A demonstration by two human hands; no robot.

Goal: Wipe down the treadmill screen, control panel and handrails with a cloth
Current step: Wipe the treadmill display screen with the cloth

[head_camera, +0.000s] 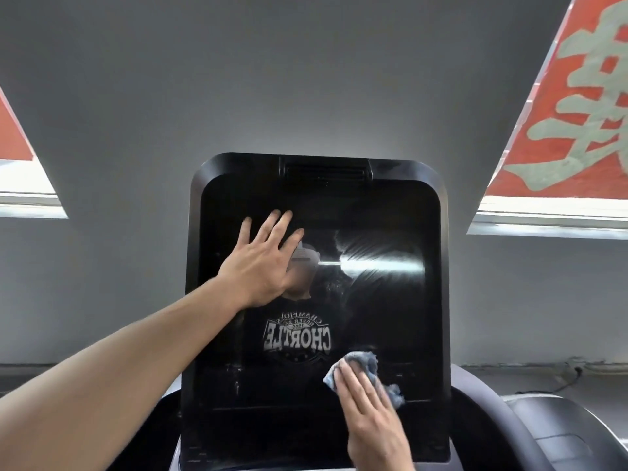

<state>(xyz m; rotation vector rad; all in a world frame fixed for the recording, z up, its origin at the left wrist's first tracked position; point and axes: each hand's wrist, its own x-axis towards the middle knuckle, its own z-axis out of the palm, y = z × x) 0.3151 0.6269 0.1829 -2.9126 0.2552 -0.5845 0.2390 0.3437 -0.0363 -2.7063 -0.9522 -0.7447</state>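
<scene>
- Your left hand: fingers straight and spread, palm flat on the upper left of the black screen.
- Your right hand: flat fingers pressing the blue-grey cloth against the screen's lower right.

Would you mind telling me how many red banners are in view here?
2. One banner hangs at the upper right with large pale characters; the other banner shows only as a red corner at the left edge. Others may lie outside the view.
</scene>
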